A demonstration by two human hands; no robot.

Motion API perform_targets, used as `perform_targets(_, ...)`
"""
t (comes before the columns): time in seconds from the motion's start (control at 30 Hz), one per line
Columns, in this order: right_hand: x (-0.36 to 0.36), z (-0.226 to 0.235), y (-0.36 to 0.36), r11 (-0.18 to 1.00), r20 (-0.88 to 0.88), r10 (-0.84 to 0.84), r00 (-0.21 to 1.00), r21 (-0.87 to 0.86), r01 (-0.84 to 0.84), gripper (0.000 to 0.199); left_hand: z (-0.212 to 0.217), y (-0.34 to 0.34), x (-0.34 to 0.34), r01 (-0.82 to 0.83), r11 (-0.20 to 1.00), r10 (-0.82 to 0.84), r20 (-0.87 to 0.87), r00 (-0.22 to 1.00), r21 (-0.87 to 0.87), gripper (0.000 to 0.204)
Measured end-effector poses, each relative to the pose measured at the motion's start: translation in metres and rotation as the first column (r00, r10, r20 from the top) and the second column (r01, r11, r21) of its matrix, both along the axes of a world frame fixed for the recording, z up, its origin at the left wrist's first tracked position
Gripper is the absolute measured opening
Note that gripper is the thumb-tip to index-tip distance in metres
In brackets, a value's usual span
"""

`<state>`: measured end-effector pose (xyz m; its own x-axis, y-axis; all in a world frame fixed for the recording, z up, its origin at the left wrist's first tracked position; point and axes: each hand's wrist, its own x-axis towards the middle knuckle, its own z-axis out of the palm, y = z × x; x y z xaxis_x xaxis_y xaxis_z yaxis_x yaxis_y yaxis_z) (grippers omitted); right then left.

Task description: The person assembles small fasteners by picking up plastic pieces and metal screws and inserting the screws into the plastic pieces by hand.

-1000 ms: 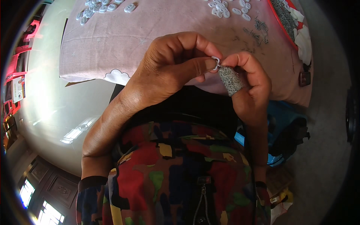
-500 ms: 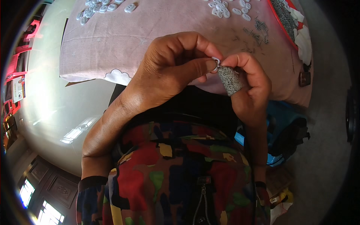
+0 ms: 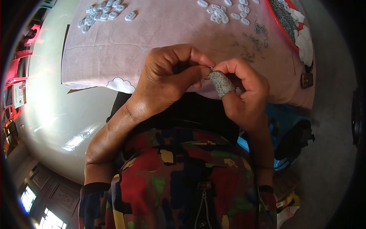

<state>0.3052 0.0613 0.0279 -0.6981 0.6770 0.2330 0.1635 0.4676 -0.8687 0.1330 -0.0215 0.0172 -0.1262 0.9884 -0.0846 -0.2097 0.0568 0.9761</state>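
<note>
Over the near edge of the pink cloth, my left hand [image 3: 162,78] pinches a small white plastic piece [image 3: 211,68] between thumb and forefinger; the fingertips hide most of it. My right hand [image 3: 248,86] meets it there, forefinger and thumb pressed together at the piece. A grey speckled fabric sleeve [image 3: 222,84] covers the right thumb. Whatever those right fingertips hold, if anything, cannot be made out. Several white oval pieces with holes [image 3: 103,16] lie at the far left, and another group [image 3: 218,15] at the far right. Small loose metal screws or pins [image 3: 259,35] are scattered nearby.
A red-rimmed tray [image 3: 283,31] full of small metal parts stands at the right edge, white cloth [image 3: 304,47] beside it. Close by lies a small dark object with a strap [image 3: 307,81]. A blue bag [image 3: 291,131] sits below the table; red plastic chairs [image 3: 14,68] are far left.
Both hands have shifted slightly left and down in view, still together. The white piece, plainer before, is now mostly covered by the fingertips, and the right thumb sits closer to it.
</note>
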Motion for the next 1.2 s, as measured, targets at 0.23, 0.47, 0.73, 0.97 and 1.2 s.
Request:
perform_targets(0.23,-0.010,-0.004,0.010,0.999,-0.029,0.008,1.000,-0.032,-0.009,0.025,-0.009,0.005,-0.009,-0.006,0.996,0.025,0.204,0.979,-0.092,0.015)
perform_targets(0.47,-0.006,0.002,0.014,0.998,0.085,0.029,0.996,0.048,-0.033,0.025,-0.004,0.006,-0.011,0.013,0.992,0.005,0.146,0.989,-0.125,0.015)
perform_targets(0.73,-0.009,0.009,0.022,0.993,0.110,0.091,0.990,0.061,-0.098,0.020,-0.009,0.007,-0.012,-0.021,0.994,0.048,0.243,0.969,-0.110,0.015)
perform_targets(0.97,-0.021,-0.004,0.107,0.804,0.261,-0.265,0.928,0.591,0.063,0.026,-0.008,0.009,-0.014,-0.046,0.986,0.081,0.218,0.973,-0.159,0.013)
perform_targets(1.2,-0.030,-0.014,0.106,0.914,0.270,-0.162,0.949,0.404,0.041,0.027,-0.011,0.008,-0.015,-0.033,0.993,0.061,0.244,0.968,-0.117,0.014)
